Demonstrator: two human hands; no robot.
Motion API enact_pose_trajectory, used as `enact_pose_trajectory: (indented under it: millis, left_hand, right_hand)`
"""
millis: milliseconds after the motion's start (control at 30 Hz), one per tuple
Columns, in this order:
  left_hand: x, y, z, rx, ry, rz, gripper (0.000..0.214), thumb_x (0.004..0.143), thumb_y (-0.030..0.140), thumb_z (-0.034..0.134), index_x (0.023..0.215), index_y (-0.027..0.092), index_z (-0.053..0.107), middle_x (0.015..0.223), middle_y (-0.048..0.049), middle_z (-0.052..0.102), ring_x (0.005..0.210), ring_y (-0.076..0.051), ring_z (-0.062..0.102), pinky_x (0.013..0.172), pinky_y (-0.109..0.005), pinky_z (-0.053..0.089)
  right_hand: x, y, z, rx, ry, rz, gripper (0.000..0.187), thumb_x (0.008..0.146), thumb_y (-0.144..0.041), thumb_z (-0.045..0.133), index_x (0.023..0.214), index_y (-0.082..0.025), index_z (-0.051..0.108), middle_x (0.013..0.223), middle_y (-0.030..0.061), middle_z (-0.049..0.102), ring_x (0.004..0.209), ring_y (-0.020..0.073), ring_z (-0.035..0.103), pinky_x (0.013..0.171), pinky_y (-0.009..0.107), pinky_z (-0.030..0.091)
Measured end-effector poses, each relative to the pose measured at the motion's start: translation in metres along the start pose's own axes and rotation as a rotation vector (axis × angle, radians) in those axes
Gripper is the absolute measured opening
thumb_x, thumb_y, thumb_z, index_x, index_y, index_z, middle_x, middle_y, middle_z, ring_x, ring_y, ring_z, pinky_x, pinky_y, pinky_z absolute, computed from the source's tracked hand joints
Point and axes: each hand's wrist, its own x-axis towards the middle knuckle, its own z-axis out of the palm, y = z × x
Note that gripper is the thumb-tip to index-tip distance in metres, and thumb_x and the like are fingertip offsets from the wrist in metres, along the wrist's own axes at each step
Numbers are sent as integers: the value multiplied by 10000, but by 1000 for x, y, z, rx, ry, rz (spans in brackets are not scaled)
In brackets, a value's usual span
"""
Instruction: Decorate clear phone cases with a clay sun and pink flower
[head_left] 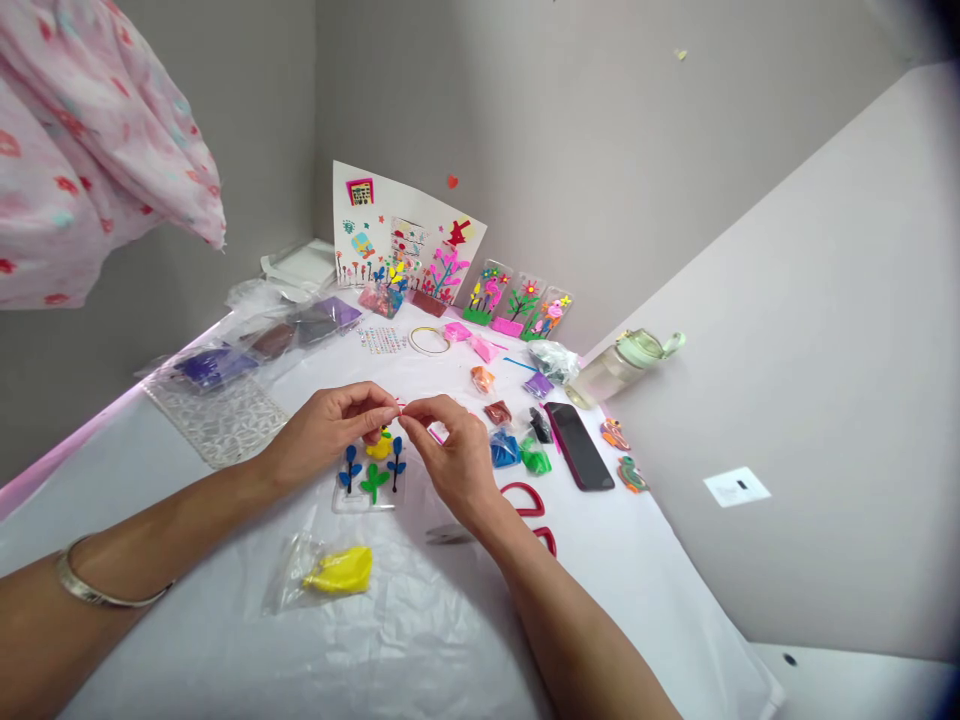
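Note:
My left hand (334,427) and my right hand (448,452) meet above the table, fingertips pinched together on a tiny red piece of clay (400,405). Just below them lies a small clear plate (369,482) with blue and green clay plant shapes and a yellow blob on it. A clear bag with yellow clay (339,571) lies nearer to me. My left wrist wears a silver bangle (90,588).
Small bags of coloured clay (516,448) lie right of my hands, with a dark phone (578,446), red-handled scissors (525,505) and a green-lidded bottle (622,366). Finished clay pictures (517,298) lean against the far wall. A textured clear mat (221,422) and purple bags sit left.

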Motion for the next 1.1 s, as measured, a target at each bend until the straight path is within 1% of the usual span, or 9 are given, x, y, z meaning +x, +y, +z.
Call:
enact_pose_trajectory:
  millis: [100, 267, 400, 567, 800, 1100]
  left_hand:
    - [2, -3, -5, 32, 46, -7, 396, 832, 601, 709, 924, 216, 736, 736, -2, 669, 673, -178, 611, 665, -293, 473]
    - [12, -14, -20, 94, 196, -13, 386, 839, 598, 682, 943, 227, 715, 720, 14, 652, 685, -180, 610, 702, -305, 443]
    - [18, -22, -26, 108, 252, -32, 381, 810, 574, 686, 947, 220, 711, 752, 6, 665, 684, -186, 625, 689, -310, 445]
    - [18, -22, -22, 108, 253, -35, 357, 790, 552, 682, 915, 218, 708, 782, -7, 682, 676, -188, 636, 646, -300, 458]
    - [16, -19, -21, 105, 248, -32, 343, 795, 537, 669, 919, 218, 698, 751, 1, 660, 675, -185, 636, 620, -289, 465]
    - [15, -15, -21, 111, 245, -16, 320, 805, 524, 653, 901, 222, 696, 714, 9, 654, 648, -176, 616, 612, -287, 451]
  right_hand:
    - [2, 3, 2, -60, -3, 21, 73, 950, -156, 709, 938, -217, 747, 905, 14, 777, 783, 162, 703, 769, 289, 517]
    - [6, 14, 10, -206, -36, 84, 59, 955, -165, 714, 942, -207, 754, 908, 18, 770, 770, 170, 678, 767, 305, 468]
    - [7, 20, 21, -320, -92, 113, 38, 965, -200, 724, 950, -209, 758, 929, 31, 776, 846, 198, 692, 815, 334, 438]
    - [7, 21, 32, -428, -157, 117, 67, 995, -238, 700, 972, -205, 755, 964, 44, 778, 948, 222, 696, 846, 352, 410]
    - [10, 22, 37, -519, -214, 118, 94, 1016, -262, 680, 1004, -199, 748, 1006, 48, 778, 979, 219, 693, 842, 353, 392]
    - [15, 19, 39, -586, -251, 112, 123, 1034, -288, 657, 1035, -202, 746, 1007, 48, 775, 972, 215, 687, 825, 349, 377]
